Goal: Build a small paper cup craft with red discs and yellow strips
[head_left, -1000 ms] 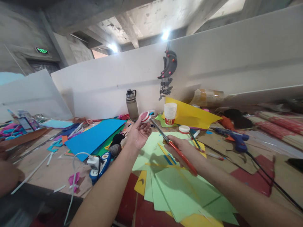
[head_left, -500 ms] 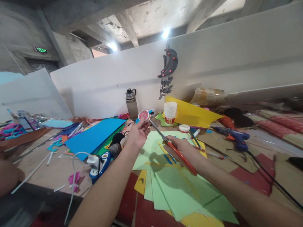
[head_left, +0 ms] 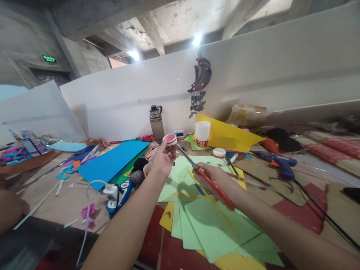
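On the head feed I see a shallow paper disc (head_left: 170, 140) with a pink face and red-striped white rim, red-handled steel scissors (head_left: 216, 188), and flat green sheets (head_left: 208, 225) partly hidden by my right hand (head_left: 214, 176). Ribbed stacked cups (head_left: 203, 131), a bottle (head_left: 156, 125), a stiff blue sheet (head_left: 112, 163) and a glue gun (head_left: 282, 165) lie around. My left hand (head_left: 164, 159) pinches the disc at its fingertips, my right grips the scissors, and whether their tip touches the rim I can't tell.
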`<state>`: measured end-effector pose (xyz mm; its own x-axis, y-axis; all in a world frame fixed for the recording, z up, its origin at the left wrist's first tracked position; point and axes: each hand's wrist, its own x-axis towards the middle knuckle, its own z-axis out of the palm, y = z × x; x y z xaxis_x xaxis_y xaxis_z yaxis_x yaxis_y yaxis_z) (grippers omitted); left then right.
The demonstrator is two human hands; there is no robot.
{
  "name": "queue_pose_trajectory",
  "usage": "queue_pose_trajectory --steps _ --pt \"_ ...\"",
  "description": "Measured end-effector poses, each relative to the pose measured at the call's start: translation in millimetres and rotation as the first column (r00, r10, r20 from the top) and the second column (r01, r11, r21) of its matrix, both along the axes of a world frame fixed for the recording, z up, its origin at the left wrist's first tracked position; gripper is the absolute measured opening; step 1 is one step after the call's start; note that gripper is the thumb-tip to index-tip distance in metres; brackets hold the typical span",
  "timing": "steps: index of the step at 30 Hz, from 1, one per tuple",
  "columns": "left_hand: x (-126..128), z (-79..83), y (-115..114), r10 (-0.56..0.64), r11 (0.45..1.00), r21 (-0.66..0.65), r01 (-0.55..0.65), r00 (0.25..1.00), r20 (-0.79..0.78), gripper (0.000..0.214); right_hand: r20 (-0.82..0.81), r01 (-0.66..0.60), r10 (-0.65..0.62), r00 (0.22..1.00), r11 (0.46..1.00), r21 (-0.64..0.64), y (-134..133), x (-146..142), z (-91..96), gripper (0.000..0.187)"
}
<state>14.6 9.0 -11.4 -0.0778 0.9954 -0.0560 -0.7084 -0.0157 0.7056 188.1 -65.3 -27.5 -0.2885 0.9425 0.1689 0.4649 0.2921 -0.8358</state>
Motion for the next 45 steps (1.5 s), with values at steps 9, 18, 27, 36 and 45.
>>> queue_pose_trajectory --steps 9,18,27,36,45 --pt "10.3 5.7 -10.9 -0.037 0.999 0.013 0.036 0.991 0.131 0.021 -0.028 -0.026 0.026 0.999 1.000 -0.003 -1.2 -5.4 -2.2 0.017" --pt "19.6 13.5 -21.5 0.016 1.000 -0.003 -0.016 0.983 0.182 0.017 -0.038 -0.035 0.032 0.999 0.998 -0.055 -3.4 -9.4 -0.6 0.018" --pt "24.9 11.9 -24.9 0.022 0.999 0.042 -0.032 0.977 0.213 0.018 0.010 -0.019 0.018 1.000 0.995 0.096 -1.6 -10.0 -4.4 0.019" --pt "25.4 12.3 -26.0 0.070 0.997 0.012 -0.073 0.984 0.166 0.017 0.052 -0.023 0.014 0.999 0.984 0.179 -0.5 -11.1 -11.6 0.021" --pt "19.6 16.5 -24.7 -0.007 0.998 0.062 0.000 0.993 0.119 0.015 0.023 0.001 -0.004 1.000 0.991 0.137 1.7 -7.9 -12.8 0.022"
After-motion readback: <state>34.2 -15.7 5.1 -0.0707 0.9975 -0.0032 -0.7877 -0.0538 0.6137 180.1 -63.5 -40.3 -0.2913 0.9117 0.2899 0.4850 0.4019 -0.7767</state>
